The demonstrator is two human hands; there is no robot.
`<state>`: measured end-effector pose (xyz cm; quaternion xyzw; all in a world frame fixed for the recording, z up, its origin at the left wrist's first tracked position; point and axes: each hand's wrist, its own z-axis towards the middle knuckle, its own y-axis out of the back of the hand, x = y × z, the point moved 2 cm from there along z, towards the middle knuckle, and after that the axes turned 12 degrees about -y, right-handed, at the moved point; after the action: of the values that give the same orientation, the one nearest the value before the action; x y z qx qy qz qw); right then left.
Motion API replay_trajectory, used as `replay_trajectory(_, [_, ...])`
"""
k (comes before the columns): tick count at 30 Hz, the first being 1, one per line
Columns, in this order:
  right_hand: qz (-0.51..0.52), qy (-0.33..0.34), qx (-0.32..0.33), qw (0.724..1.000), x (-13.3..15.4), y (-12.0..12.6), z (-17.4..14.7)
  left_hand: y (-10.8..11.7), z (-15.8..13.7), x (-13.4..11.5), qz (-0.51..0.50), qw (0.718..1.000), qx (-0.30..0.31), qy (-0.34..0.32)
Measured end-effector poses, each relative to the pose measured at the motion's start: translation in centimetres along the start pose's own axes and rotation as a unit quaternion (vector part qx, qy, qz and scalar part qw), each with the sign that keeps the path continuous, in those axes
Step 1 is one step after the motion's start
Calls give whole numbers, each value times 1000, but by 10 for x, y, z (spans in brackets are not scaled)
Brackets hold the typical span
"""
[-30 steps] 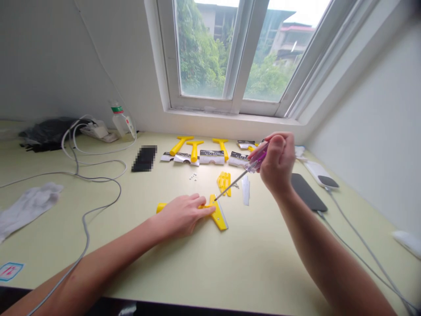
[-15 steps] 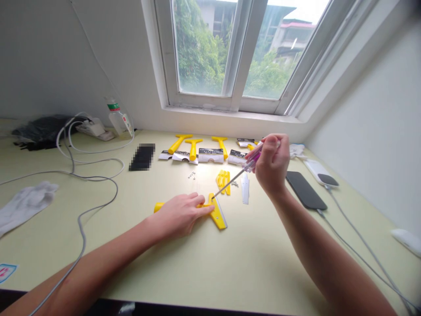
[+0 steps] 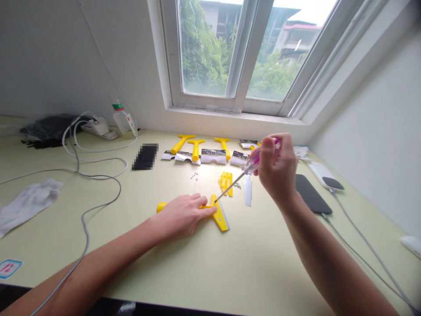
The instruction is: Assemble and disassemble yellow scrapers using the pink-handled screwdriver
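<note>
Watching from nearby, I saw the left hand [image 3: 184, 215] gripping a yellow scraper [image 3: 222, 223], blade [image 3: 225, 215] already in, right hand [image 3: 278, 169] working a screwdriver [image 3: 233, 183], loose yellow plates [image 3: 224, 180] left unfitted.

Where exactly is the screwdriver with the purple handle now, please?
In the head view, the purple-handled metal screwdriver is right of centre, in the right hand, its tip at the T-shaped yellow scraper that the left hand holds.
</note>
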<state>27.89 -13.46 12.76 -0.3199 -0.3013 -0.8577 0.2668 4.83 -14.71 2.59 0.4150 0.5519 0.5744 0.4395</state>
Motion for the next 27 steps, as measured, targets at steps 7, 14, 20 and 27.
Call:
replay_trajectory(7, [-201,47,-41,978,14,18,7,2,1,-1,5,1000,1,-4])
replay_trajectory(14, [-147,92,222,960,42,40,7,3,1,0,3,1000,-2,-5])
replay_trajectory(20, [-310,107,194,925,51,41,27,2,0,-1,4,1000,-2,-1])
replay_trajectory(27, [-196,142,357,902,46,38,42,3,0,0,8,1000,-1,-7])
